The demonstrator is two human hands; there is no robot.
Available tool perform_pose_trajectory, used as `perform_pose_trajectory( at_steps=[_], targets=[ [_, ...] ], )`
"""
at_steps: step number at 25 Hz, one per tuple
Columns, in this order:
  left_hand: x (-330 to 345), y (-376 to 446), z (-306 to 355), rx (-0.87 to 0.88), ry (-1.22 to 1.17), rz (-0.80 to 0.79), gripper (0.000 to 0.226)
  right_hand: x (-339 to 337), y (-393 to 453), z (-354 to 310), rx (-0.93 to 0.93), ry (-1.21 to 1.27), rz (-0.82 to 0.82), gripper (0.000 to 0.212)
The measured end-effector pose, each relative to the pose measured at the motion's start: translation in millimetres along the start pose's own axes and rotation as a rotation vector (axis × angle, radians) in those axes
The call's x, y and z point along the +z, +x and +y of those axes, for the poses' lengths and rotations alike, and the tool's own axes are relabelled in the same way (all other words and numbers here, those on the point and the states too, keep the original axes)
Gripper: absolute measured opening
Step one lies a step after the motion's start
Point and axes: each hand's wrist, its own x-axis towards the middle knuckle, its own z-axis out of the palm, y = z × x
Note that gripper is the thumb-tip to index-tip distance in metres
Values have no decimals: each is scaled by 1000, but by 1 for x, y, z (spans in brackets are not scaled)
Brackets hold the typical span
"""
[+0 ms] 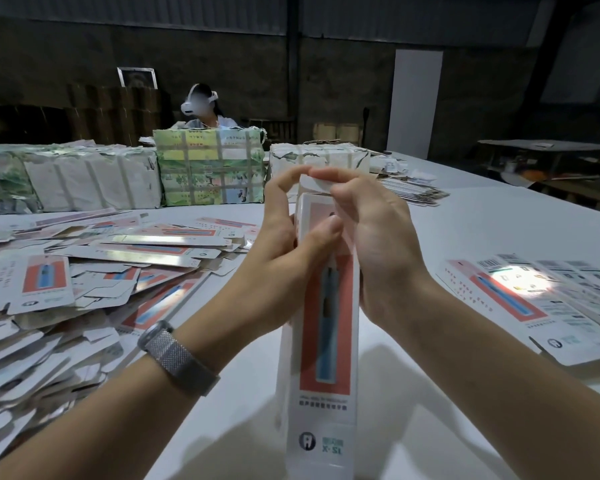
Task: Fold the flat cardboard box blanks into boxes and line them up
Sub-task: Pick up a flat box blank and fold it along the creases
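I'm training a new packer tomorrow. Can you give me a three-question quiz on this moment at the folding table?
1. True or false: the box lies flat on the table.
2. Which end are both hands working on: near or far?
3. The loose blanks are heaped on which side? A) left B) right

Key:
1. False; it is held up.
2. Far; the left hand and right hand bend its flap.
3. A

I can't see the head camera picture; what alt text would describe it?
Two hands, left hand and right hand, hold an upright white box and fold its top flap. Flat blanks lie heaped at left on the white table, folded boxes at right.
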Motion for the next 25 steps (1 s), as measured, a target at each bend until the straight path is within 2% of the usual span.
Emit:
perform_pose_trajectory(
  at_steps=[4,8,19,25],
  targets=[
    [-5,-4,1,-45,-101,2,38,-2,1,1,26,22,-61,29],
    [-7,-5,3,-64,-97,34,29,-5,4,2,19,-18,-124,28],
    [-24,-5,6,-154,-157,-81,29,-20,15,-5,-25,-187,-247,29],
    [-35,-1,13,-214,-177,-101,25,-30,23,-18,18,-335,-408,24]
  ],
)
